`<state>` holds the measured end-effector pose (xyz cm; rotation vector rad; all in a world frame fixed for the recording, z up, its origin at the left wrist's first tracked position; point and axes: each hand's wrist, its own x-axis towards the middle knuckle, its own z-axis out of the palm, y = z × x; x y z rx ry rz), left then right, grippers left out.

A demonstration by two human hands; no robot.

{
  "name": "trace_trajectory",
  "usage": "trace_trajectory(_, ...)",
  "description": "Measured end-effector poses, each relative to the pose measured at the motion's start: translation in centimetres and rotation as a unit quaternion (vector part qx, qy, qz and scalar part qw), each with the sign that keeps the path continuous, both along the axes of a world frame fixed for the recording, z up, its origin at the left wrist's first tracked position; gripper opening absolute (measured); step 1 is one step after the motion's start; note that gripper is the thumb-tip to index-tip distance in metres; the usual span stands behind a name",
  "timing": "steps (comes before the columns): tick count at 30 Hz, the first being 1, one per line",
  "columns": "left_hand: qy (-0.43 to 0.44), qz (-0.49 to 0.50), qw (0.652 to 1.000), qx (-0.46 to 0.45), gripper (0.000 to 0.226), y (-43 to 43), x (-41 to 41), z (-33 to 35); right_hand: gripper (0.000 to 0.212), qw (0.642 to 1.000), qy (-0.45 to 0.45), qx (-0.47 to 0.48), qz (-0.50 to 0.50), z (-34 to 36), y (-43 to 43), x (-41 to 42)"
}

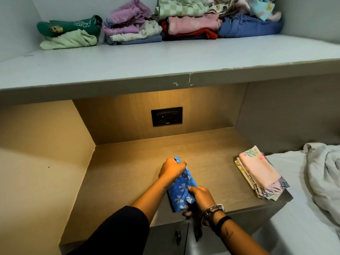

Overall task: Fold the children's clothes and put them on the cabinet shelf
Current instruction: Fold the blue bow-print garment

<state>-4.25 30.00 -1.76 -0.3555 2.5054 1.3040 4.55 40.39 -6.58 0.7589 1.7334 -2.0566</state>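
A small blue garment with white flowers lies folded narrow on the wooden cabinet top. My left hand grips its far end, and my right hand grips its near end by the cabinet's front edge. A folded stack of pale pink and patterned clothes lies on the right side of the same top. Above, the grey cabinet shelf carries several piles of folded children's clothes: green ones at the left, lilac ones, pink and red ones, and blue ones.
A black wall socket sits in the back panel under the shelf. To the right is a bed with a white sheet and a crumpled grey blanket. Cabinet doors with dark handles are below the top's front edge.
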Motion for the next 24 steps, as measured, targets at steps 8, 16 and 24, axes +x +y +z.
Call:
trace_trajectory(8, 0.066, -0.021, 0.994, 0.084, 0.009, -1.3, 0.9, -3.9, 0.015, 0.954, 0.082, 0.282, 0.064, -1.8, 1.9, -0.3)
trace_trajectory(16, -0.027, 0.191, 0.981, -0.006, 0.055, -2.6, 3.1, -5.6, 0.064, 0.830, 0.133, 0.533, 0.101, -1.3, 1.8, -1.1)
trace_trajectory(24, -0.079, 0.152, 0.954, 0.246, 0.026, -0.1, 2.8, -4.0, 0.036, 0.949, 0.044, 0.293, 0.107, -0.6, 1.9, -4.8)
